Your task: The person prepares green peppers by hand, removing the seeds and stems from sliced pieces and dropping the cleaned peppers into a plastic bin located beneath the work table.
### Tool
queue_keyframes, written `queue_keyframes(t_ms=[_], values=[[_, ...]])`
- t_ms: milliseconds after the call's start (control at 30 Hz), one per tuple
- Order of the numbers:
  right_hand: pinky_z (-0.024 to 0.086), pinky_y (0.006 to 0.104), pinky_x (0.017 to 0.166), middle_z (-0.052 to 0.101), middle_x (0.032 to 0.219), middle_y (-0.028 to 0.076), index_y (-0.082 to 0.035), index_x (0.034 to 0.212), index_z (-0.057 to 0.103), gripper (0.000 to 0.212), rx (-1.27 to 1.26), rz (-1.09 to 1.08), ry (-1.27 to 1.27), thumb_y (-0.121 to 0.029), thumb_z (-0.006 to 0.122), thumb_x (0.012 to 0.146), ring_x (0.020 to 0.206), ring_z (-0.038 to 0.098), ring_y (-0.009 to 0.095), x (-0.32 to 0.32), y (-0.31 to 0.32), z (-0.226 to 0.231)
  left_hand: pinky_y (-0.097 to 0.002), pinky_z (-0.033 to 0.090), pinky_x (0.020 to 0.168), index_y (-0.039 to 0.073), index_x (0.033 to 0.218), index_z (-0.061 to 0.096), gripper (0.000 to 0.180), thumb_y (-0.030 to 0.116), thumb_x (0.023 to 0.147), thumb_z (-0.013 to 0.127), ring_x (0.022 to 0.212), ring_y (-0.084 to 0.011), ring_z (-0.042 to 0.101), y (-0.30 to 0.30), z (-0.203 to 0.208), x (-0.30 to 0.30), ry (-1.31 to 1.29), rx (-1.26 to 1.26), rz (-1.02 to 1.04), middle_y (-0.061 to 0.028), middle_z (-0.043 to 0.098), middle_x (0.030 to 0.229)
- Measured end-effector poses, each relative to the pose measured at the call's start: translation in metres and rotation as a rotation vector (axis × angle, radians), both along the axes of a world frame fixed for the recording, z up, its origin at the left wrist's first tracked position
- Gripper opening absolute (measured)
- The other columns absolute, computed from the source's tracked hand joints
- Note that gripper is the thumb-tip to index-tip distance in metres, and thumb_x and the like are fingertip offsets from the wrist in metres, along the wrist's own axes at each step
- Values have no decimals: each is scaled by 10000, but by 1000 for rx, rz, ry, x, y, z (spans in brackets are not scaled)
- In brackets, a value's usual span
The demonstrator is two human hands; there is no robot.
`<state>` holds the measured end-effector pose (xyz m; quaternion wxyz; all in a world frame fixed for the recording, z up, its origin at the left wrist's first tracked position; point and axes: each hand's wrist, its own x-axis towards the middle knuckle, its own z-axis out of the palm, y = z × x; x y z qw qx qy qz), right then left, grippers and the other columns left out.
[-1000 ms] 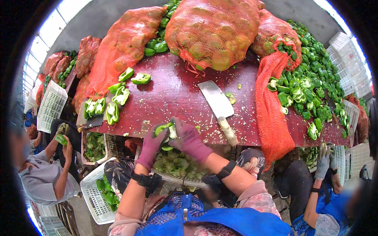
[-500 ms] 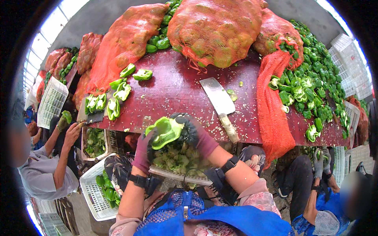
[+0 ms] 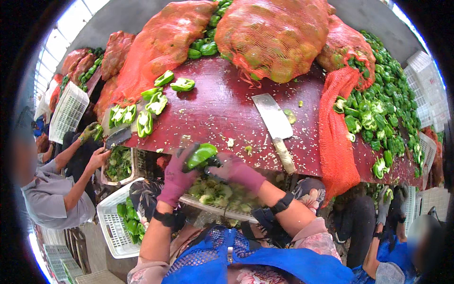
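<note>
My left hand point(image 3: 181, 176), in a purple glove with dark fingers, is closed on a halved green pepper point(image 3: 202, 155) above the near edge of the dark red table point(image 3: 203, 118). The pepper's glossy skin faces up. At its right side is my right hand point(image 3: 235, 172), gloved the same way; motion blurs its dark fingertips, partly behind the pepper. Below both hands sits a crate point(image 3: 222, 212) of pale green pepper scraps. A broad cleaver point(image 3: 274, 116) lies on the table to the right, handle toward me. Several cut peppers point(image 3: 153, 102) lie at the left.
Red mesh sacks point(image 3: 272, 38) line the back. Whole and cut peppers point(image 3: 378, 113) pile up at the right beside an orange mesh bag point(image 3: 338, 142). A white basket point(image 3: 113, 232) stands at lower left. Co-workers sit left point(image 3: 56, 194) and right point(image 3: 390, 251).
The pepper has turned from its hollow inside to its skin side. My right hand has shifted lower on it. Small pale bits now show near the table's front edge. The view has shifted slightly.
</note>
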<state>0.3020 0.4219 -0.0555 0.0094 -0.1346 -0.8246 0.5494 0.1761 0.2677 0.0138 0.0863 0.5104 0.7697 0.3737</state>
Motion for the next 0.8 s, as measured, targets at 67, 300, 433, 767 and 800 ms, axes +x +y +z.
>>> queue_keyframes(t_ms=[67,300,433,767,800], values=[[471,392,908,638,1106,189,-64,1211,569,541,-59,-55,99,-425,635,814,1040,618,299,2,-3,2,-344,464,920,130,1269,563,636,-22,666,694,1086,-268,573,-17,1,-25,43,54,75,-125,585,1155],[503,362,707,669,853,143,-57,1047,646,318,27,-218,212,-299,643,841,763,651,228,3,1,9,-352,461,920,134,1249,585,571,89,682,633,1058,-277,605,-142,36,-118,207,-115,579,-124,639,1151],[505,340,743,682,916,135,-66,1085,646,331,-117,-338,160,-297,632,849,805,654,218,-1,0,-7,-385,473,898,112,1301,524,644,200,694,720,1041,-306,615,-209,21,-139,263,-527,862,-172,641,1129],[506,352,803,679,1023,160,-31,1119,639,377,-102,-409,109,-307,610,863,916,659,242,5,5,6,-390,425,985,94,1279,519,574,221,756,715,1186,-333,514,-68,-11,-229,286,-302,236,-192,546,1257],[507,357,799,676,1028,168,-30,1114,640,375,-69,-390,148,-304,611,860,920,660,249,2,4,8,-387,427,984,94,1294,504,586,221,760,711,1185,-336,514,-59,-2,-231,269,-346,183,-199,544,1259]])
